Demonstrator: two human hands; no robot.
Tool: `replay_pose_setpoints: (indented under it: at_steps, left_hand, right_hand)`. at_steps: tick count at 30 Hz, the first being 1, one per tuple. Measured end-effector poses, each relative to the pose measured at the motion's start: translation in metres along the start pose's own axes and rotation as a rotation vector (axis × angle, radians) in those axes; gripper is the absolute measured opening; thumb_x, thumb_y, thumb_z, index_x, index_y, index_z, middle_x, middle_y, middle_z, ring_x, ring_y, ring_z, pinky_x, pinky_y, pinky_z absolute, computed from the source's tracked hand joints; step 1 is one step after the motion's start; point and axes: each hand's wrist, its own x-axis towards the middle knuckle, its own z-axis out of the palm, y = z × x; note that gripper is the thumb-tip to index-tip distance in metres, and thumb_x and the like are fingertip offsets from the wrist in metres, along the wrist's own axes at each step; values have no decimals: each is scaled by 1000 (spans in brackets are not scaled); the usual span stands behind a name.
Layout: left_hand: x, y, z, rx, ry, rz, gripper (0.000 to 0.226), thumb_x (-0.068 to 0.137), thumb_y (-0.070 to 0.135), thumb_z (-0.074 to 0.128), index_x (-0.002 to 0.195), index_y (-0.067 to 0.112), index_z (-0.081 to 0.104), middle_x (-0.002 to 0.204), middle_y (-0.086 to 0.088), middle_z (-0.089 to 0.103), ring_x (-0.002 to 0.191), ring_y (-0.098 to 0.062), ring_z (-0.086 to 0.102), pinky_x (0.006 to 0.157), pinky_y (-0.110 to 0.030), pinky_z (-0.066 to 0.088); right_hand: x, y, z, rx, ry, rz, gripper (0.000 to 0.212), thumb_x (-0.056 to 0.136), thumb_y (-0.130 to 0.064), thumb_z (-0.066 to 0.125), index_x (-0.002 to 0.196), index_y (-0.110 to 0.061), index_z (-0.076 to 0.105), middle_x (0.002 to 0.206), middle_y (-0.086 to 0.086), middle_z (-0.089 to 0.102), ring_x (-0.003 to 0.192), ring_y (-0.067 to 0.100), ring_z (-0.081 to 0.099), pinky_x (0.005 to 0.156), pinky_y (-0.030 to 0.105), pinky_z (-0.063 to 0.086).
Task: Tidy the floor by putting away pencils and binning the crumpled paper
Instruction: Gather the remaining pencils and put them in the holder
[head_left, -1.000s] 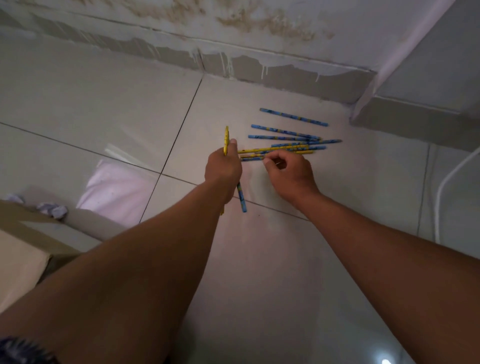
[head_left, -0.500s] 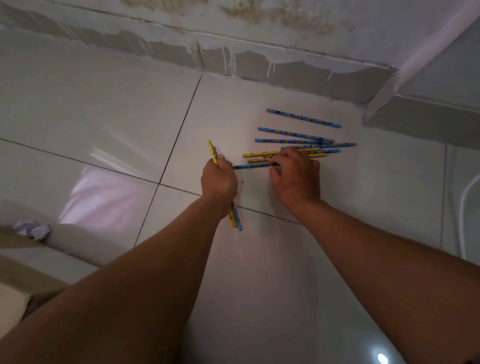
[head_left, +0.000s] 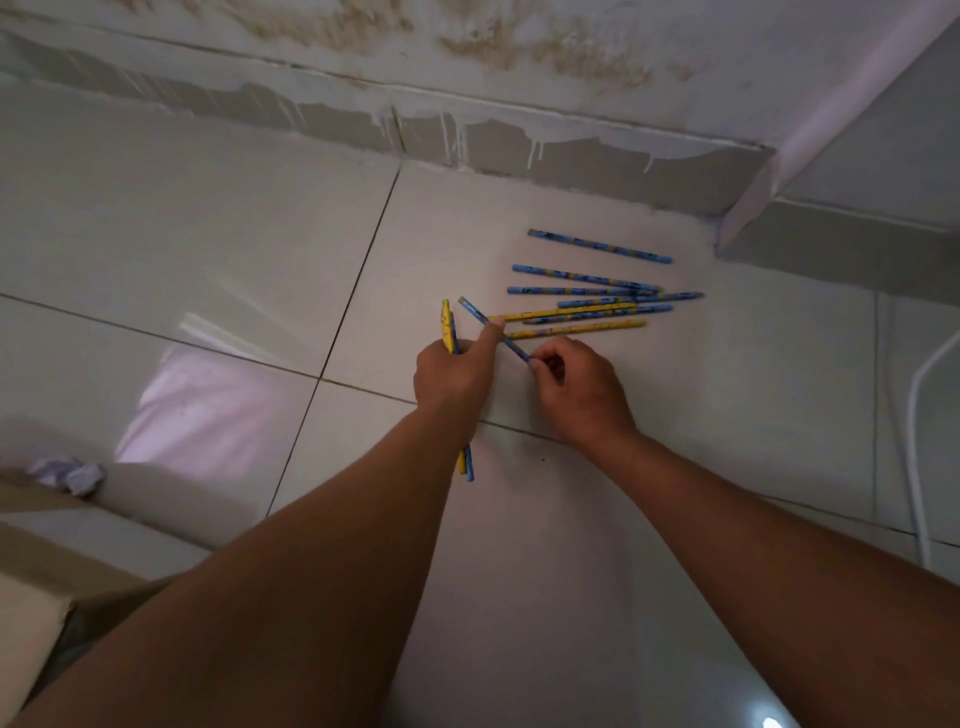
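Left hand (head_left: 451, 373) gripping a yellow and blue pencil pair (head_left: 451, 332); right hand (head_left: 574, 384) pinching another blue pencil (head_left: 480, 318). Loose pencils (head_left: 587, 304) near the skirting (head_left: 571, 161); crumpled paper (head_left: 70, 474) far left by cardboard (head_left: 31, 587).

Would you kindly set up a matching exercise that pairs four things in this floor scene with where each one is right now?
Things:
1. blue pencil
2. pencil bundle
3. farthest blue pencil
4. crumpled paper

Places:
A. lying alone on the tile, nearest the wall
B. gripped upright in the left hand
C. pinched at one end by the right hand, its other end by the left thumb
D. at the far left, beside the cardboard box

Pairs: 1-C, 2-B, 3-A, 4-D
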Motion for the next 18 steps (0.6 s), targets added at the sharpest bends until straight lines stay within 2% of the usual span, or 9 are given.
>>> replay_pose_setpoints:
  at_steps: [2,6,10,13,15,18]
  left_hand:
    - [-2,7,3,-12,-16,11,49,76,68,70,66,21,61,69,-3,61,67,-23,56,70,-34,50]
    - [-4,20,12,-62,1,27,49,84,59,67,61,19,52,60,-3,48,58,-23,45,67,-35,43]
    - [-7,26,18,-80,10,31,41,94,46,55,65,17,50,62,-4,46,61,-24,43,65,-35,39]
    - [-6,25,17,-43,38,34,39,96,44,45,71,16,54,69,-5,50,68,-26,49,70,-40,47]
    - [-4,22,16,-23,38,27,37,97,42,42,77,14,54,74,-5,51,74,-25,51,76,-42,49]
    - [-2,18,16,12,-13,50,37,102,38,39,75,15,49,74,-6,51,77,-28,53,74,-39,46]
  right_hand:
    - [-3,-8,-1,119,-18,38,5,91,-24,63,87,-27,64,88,-4,68,82,16,64,77,37,54]
    - [-2,-21,-12,223,-39,60,7,92,-23,65,91,-21,71,84,-6,69,80,10,64,72,24,50]
    - [3,-22,-18,288,-2,105,10,92,-28,65,90,-22,73,82,-7,70,77,8,65,70,24,51]
    - [11,-14,-23,145,86,81,14,93,-30,61,93,-23,72,91,-4,69,82,13,64,76,29,53]
    - [18,-5,-25,-49,135,21,18,93,-28,59,102,-20,72,104,1,66,95,20,62,83,36,51]
    - [26,5,-27,-277,135,-68,27,91,-25,58,115,-20,70,116,1,62,114,26,54,93,42,44]
